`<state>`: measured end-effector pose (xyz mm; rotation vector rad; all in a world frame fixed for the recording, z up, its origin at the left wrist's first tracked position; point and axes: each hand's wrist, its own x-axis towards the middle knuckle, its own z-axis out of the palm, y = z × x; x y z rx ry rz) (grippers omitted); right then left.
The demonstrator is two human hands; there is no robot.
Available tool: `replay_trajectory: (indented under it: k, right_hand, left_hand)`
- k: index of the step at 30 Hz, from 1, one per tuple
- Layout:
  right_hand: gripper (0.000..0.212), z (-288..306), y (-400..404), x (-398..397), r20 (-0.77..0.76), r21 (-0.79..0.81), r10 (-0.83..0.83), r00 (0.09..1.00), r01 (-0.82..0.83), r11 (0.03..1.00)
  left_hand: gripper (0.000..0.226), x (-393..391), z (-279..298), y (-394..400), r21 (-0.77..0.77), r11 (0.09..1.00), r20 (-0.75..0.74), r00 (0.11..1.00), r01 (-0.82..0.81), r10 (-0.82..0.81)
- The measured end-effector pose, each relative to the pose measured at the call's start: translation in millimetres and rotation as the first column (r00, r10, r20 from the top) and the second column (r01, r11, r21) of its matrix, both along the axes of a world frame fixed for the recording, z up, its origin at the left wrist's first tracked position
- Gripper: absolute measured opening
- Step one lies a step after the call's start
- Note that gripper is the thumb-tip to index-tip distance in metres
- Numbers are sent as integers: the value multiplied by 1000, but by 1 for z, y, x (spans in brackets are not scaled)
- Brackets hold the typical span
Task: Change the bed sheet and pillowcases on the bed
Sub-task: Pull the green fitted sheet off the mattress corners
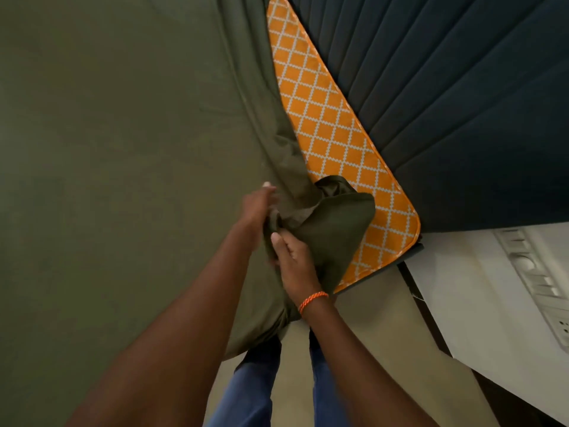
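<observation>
An olive green bed sheet (107,134) covers most of the bed on the left. Its corner is bunched up near the bed's head end, leaving the orange mattress (326,127) with a white lattice pattern bare along the right. My left hand (257,208) grips the gathered sheet edge from the left. My right hand (292,257), with an orange cord bracelet on its wrist, holds the folded corner of the sheet from below. Both hands are close together at the mattress corner.
A dark blue padded headboard (462,103) with vertical ribs stands behind the mattress. A white wall (468,288) with a switch panel (535,272) is at the right. My legs in blue jeans (255,386) stand on the beige floor beside the bed.
</observation>
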<state>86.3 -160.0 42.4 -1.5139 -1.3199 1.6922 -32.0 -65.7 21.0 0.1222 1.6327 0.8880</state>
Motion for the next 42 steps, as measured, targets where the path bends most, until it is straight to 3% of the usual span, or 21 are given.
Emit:
replay_trajectory:
  k: [2, 4, 7, 9, 12, 17, 22, 31, 42]
  right_hand:
    - [54, -17, 1, -11, 108, -172, 228, 968, -207, 963]
    - [68, -21, 3, -24, 150, -273, 241, 959, -194, 942]
    - [46, -10, 6, -36, 98, -316, 82, 992, -47, 948]
    - [25, 4, 7, -40, 153, -321, 46, 987, 5, 947]
    - [16, 20, 0, -38, 219, -376, 29, 975, 57, 925]
    - [16, 61, -20, -33, 350, -333, 60, 935, 64, 941]
    - [16, 114, -44, -50, 346, -280, 35, 938, 68, 957]
    - [18, 191, -111, -98, 267, -153, 58, 962, -17, 988]
    - [23, 228, -283, -170, 74, -17, -31, 997, 32, 999]
  left_hand:
    - [29, -38, -4, -15, -27, 988, -223, 964, -153, 143]
    - [26, -64, 0, -39, 4, 989, -276, 950, -147, 142]
    - [27, -78, 19, -70, 2, 997, -207, 975, -78, 77]
    - [23, -85, 29, -92, -21, 997, -159, 985, -76, 71]
    - [20, -92, 43, -117, -58, 994, -120, 989, -91, 83]
    - [32, -96, 80, -148, -46, 999, -60, 998, -29, 26]
    - [35, -110, 125, -172, 1, 1000, -67, 998, -19, 19]
    - [34, -138, 189, -248, 136, 987, -53, 994, -87, 95]
    - [33, -201, 243, -458, 205, 975, -164, 978, -90, 125]
